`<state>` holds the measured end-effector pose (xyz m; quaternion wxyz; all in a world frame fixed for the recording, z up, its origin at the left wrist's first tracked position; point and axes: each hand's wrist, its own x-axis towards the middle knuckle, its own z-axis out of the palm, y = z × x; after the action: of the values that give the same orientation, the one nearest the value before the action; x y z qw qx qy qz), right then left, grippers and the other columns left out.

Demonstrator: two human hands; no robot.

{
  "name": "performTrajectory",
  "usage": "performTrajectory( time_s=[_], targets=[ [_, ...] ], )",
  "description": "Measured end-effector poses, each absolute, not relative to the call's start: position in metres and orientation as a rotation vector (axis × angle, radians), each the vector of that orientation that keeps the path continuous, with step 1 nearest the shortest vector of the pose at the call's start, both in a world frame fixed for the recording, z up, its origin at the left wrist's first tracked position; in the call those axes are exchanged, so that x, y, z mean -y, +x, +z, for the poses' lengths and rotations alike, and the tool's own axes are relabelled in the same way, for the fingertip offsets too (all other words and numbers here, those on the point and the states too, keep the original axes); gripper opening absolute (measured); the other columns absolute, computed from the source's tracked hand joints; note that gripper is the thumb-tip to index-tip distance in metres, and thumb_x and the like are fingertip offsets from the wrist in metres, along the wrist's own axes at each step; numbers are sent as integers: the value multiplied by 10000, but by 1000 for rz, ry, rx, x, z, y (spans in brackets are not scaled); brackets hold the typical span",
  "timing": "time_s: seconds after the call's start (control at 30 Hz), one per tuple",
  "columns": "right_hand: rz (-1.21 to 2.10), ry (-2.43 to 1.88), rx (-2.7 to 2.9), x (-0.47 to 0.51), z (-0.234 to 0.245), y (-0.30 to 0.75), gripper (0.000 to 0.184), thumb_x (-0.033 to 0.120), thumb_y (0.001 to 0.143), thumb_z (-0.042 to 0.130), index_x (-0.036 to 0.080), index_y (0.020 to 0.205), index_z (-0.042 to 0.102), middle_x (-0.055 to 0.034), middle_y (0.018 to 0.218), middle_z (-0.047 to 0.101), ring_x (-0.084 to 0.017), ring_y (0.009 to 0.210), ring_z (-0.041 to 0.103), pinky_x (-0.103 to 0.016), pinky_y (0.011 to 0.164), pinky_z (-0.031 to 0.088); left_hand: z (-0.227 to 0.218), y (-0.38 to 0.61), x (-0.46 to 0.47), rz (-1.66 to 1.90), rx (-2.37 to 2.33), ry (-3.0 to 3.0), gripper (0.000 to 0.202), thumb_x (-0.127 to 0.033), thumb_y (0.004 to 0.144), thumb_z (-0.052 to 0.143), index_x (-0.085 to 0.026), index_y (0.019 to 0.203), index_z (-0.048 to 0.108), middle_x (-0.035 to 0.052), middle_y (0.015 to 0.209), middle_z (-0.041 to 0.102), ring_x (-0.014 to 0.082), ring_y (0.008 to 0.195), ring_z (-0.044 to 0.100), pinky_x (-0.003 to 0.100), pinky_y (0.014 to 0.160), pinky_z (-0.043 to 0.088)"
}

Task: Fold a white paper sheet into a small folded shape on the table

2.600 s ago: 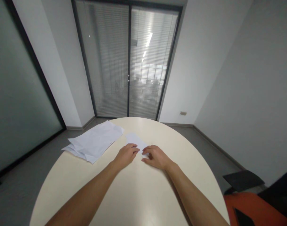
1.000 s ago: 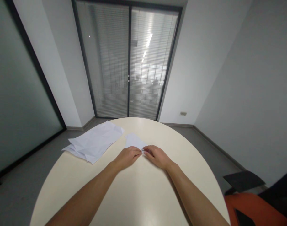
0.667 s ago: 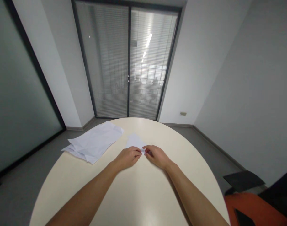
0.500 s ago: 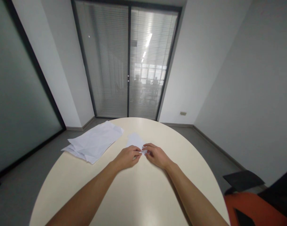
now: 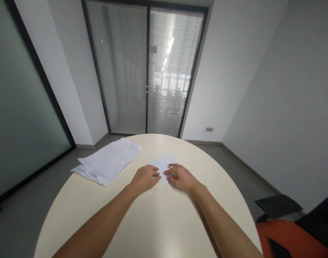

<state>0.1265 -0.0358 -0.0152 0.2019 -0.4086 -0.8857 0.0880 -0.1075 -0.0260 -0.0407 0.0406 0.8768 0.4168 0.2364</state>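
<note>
A small piece of white paper lies on the round cream table, in front of me and between my hands. My left hand is at its left edge, thumb and fingertips closed on the paper. From the other side, my right hand has its bent fingers and thumb on the right edge. Fingertips of both hands almost meet over the middle of the piece. Part of the paper is hidden under the fingers, and its fold lines are too faint to make out.
Several loose white sheets lie in a rough pile on the table's left, partly over its edge. An orange and black chair stands close to the right side. Beyond the table is a glass partition with blinds.
The paper has turned or opened out between my hands, and more of it shows, spreading further right. My fingertips have moved slightly apart.
</note>
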Motion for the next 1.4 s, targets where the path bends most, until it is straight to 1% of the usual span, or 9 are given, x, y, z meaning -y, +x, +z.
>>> performTrajectory(
  time_s=[0.2, 0.37, 0.43, 0.7, 0.87, 0.97, 1.17, 1.27, 1.4],
  targets=[
    [332, -1210, 2438, 39, -19, 123, 300, 253, 844, 633, 211, 1126, 725, -67, 1042, 738, -199, 900, 678, -312, 862, 511, -40, -110, 24, 717, -1280, 2630, 200, -355, 888, 629, -264, 996, 771, 11, 1208, 711, 217, 1142, 621, 364, 999, 489],
    [267, -1123, 2455, 37, -26, 126, 429, 317, 863, 636, 177, 1268, 663, -128, 1311, 648, -281, 1278, 541, -430, 1105, 388, -41, -112, 23, 731, -1232, 2645, 255, -388, 857, 667, -246, 1051, 755, 33, 1238, 699, 228, 1180, 600, 374, 1038, 467],
    [260, -1142, 2461, 36, -28, 128, 465, 353, 860, 645, 180, 1292, 651, -135, 1363, 614, -297, 1321, 506, -461, 1129, 363, -43, -112, 23, 733, -1222, 2659, 299, -403, 868, 653, -241, 1105, 740, 46, 1265, 685, 236, 1201, 589, 387, 1053, 457],
    [292, -1051, 2499, 38, -21, 127, 391, 332, 820, 687, 217, 1193, 715, -104, 1266, 685, -269, 1168, 622, -422, 1064, 422, -50, -111, 19, 825, -1251, 2598, 263, -272, 884, 619, -225, 1120, 724, 63, 1242, 690, 232, 1175, 598, 399, 1060, 450],
    [386, -1141, 2452, 41, -14, 126, 266, 300, 838, 650, 252, 1075, 761, -42, 1040, 765, -218, 953, 686, -324, 885, 496, -51, -115, 20, 681, -1176, 2616, 379, -357, 911, 584, -244, 1265, 653, 62, 1415, 579, 289, 1366, 450, 524, 1165, 305],
    [414, -1260, 2407, 40, -13, 128, 236, 283, 879, 588, 260, 1025, 772, -26, 950, 769, -196, 849, 684, -299, 815, 499, -46, -116, 23, 615, -1092, 2647, 401, -377, 909, 587, -274, 1294, 632, 56, 1428, 563, 287, 1375, 436, 537, 1177, 270],
    [103, -1618, 2157, 28, -21, 153, 310, 265, 885, 586, 179, 1155, 711, -110, 1121, 713, -241, 1051, 624, -336, 949, 456, -39, -114, 27, 654, -1019, 2698, 395, -360, 878, 629, -245, 1254, 657, 85, 1332, 614, 267, 1309, 486, 467, 1162, 317],
    [2, -1799, 2017, 22, -29, 166, 307, 313, 887, 608, 161, 1128, 721, -144, 1169, 683, -284, 1088, 603, -373, 956, 454, -41, -115, 26, 607, -1041, 2685, 418, -372, 889, 612, -241, 1286, 635, 90, 1426, 553, 292, 1396, 402, 491, 1177, 291],
    [40, -1857, 1969, 17, -37, 173, 292, 347, 895, 599, 181, 1086, 744, -124, 1170, 686, -287, 1085, 605, -381, 957, 458, -43, -116, 26, 529, -1080, 2670, 449, -395, 912, 579, -250, 1336, 597, 83, 1516, 466, 298, 1446, 340, 523, 1193, 251]
  ],
)
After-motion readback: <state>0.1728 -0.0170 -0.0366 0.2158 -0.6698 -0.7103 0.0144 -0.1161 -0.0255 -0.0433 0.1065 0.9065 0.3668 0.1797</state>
